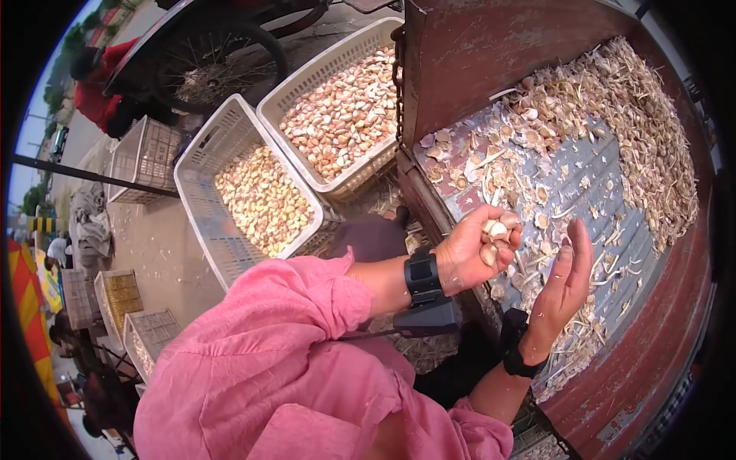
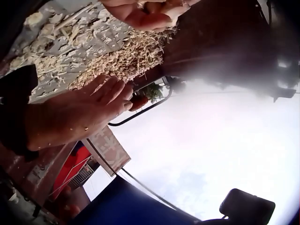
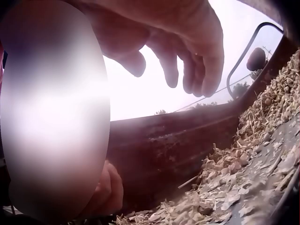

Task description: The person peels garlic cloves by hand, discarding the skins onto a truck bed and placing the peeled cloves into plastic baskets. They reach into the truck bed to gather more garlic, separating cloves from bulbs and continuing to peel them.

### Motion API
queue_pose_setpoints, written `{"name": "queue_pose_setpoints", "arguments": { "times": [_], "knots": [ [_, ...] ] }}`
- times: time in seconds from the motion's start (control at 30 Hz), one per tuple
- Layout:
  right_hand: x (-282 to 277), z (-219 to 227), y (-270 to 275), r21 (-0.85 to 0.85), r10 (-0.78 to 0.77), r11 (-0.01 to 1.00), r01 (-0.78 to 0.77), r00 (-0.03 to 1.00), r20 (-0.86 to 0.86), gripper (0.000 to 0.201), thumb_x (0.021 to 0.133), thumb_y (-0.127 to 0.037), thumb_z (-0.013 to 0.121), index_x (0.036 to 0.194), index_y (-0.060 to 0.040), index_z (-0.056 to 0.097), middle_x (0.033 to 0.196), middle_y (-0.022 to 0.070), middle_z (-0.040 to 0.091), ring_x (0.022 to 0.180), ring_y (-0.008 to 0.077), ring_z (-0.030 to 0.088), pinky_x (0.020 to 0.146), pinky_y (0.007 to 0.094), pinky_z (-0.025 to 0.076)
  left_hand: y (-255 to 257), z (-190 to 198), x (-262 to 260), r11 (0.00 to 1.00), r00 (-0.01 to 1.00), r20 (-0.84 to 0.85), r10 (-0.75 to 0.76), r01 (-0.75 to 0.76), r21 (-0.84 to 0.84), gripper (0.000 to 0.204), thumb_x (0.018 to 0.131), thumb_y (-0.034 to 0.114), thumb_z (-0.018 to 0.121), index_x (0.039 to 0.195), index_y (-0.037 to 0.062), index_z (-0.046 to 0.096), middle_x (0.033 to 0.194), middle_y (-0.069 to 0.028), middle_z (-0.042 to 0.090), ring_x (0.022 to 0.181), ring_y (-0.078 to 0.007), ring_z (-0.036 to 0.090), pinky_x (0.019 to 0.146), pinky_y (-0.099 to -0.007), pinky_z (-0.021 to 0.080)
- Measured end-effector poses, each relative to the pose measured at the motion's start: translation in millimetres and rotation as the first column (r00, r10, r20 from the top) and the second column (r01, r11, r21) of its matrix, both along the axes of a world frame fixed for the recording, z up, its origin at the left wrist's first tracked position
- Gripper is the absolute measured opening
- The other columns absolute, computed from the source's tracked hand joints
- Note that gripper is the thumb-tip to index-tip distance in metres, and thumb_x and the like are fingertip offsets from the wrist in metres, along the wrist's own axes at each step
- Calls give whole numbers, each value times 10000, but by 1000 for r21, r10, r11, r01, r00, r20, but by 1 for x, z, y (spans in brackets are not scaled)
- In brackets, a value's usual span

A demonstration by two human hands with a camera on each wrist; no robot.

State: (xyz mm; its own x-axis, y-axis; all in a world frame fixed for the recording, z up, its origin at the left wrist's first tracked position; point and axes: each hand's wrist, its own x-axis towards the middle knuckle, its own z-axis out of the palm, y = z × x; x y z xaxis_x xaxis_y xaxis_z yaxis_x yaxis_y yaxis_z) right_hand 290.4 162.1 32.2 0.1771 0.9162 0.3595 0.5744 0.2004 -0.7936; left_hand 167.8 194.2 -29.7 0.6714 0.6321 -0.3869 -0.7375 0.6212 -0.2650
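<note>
In the head view my left hand (image 1: pixel 458 257) holds several whitish garlic cloves (image 1: pixel 497 231) in its curled fingers, close over the near side of a metal bed. To the right, my right hand (image 1: pixel 563 291) is raised with its fingers extended and nothing in it. The left wrist view shows the left hand (image 2: pixel 140 16) at the top edge, partly cut off, with the right hand (image 2: pixel 82 112) below it. Loosely bent fingers of the right hand (image 3: pixel 178 37) hang at the top of the right wrist view. A bright blur hides much there.
Garlic skins and stalks (image 1: pixel 652 146) pile along the far side of the corrugated bed (image 1: pixel 598 165), with more scraps scattered nearer. Left of it stand a crate (image 1: pixel 222 238) of pale cloves and another crate (image 1: pixel 280 86) of pinkish ones. A wheel (image 1: pixel 218 69) stands behind them.
</note>
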Motion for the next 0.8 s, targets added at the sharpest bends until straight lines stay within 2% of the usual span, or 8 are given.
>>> {"name": "queue_pose_setpoints", "arguments": {
  "times": [0.17, 0.23, 0.27, 0.3, 0.4, 0.5, 0.57, 0.8],
  "knots": [
    [31, 0, 2, -38, -150, 989, 145, 975, -165, 300, 883, -104, 378, 1139, 30, 457, 1123, 119, 464, 1020, 185, 463, 883, 289, 354, 3, -1, -117, 918, 862, -366, 352, -394, -45, 166, 805, 175, 441, 782, 15, 480, 777, -74, 512, 661, -145, 516, 464, -212, 427],
    [32, 0, 1, -78, -178, 983, 165, 962, -208, 300, 891, -116, 379, 1142, 28, 458, 1103, 104, 473, 1009, 167, 467, 880, 275, 353, 44, -8, -154, 809, 642, -573, 510, -584, 66, 260, 826, 239, 430, 853, -19, 457, 721, -102, 516, 663, -205, 533, 572, -265, 471],
    [34, -2, 2, -68, -179, 983, 168, 963, -201, 303, 890, -124, 388, 1142, 31, 456, 1085, 98, 483, 1010, 166, 465, 878, 271, 353, 67, -29, -179, 811, 661, -529, 532, -577, 95, 422, 801, 361, 481, 933, -33, 408, 865, -150, 489, 770, -254, 507, 733, -383, 463],
    [33, -2, 2, -62, -171, 985, 162, 964, -204, 303, 890, -124, 388, 1142, 31, 456, 1085, 98, 483, 1010, 166, 465, 878, 271, 353, 84, -31, -193, 796, 560, -680, 473, -603, 57, 744, 746, 547, 467, 1170, -34, 279, 1189, -212, 337, 1069, -313, 390, 898, -537, 308],
    [37, -2, 6, -10, -147, 989, 148, 969, -200, 304, 892, -130, 386, 1139, 31, 459, 1083, 101, 489, 1015, 168, 463, 879, 271, 352, 90, -46, -220, 836, 533, -720, 445, -536, 120, 971, 691, 714, 315, 1328, 114, -105, 1393, -139, -68, 1289, -292, -24, 961, -587, 82],
    [50, -7, 7, -48, -177, 984, 171, 966, -191, 307, 892, -141, 391, 1132, 35, 466, 1087, 114, 497, 1012, 173, 469, 879, 273, 355, 51, -23, -165, 804, 439, -686, 580, -446, 394, 556, 862, 437, 323, 1230, 21, 305, 1188, -172, 399, 1077, -267, 432, 829, -408, 402],
    [54, -7, 11, -61, -220, 975, 212, 958, -184, 303, 891, -150, 398, 1112, 39, 484, 1064, 121, 519, 988, 178, 490, 868, 277, 368, 22, 8, -120, 842, 509, -672, 538, -289, 455, 335, 897, 286, 340, 1007, -5, 466, 852, -80, 544, 775, -155, 543, 664, -277, 445],
    [93, 0, 25, -192, -270, 956, 222, 921, -281, 245, 858, -142, 481, 1022, 24, 556, 893, 59, 574, 770, 99, 536, 722, 221, 444, 30, 27, 16, 873, 803, -540, 251, 53, 485, 224, 873, 206, 398, 912, 15, 509, 778, -51, 535, 696, -133, 523, 625, -258, 423]
  ]
}}
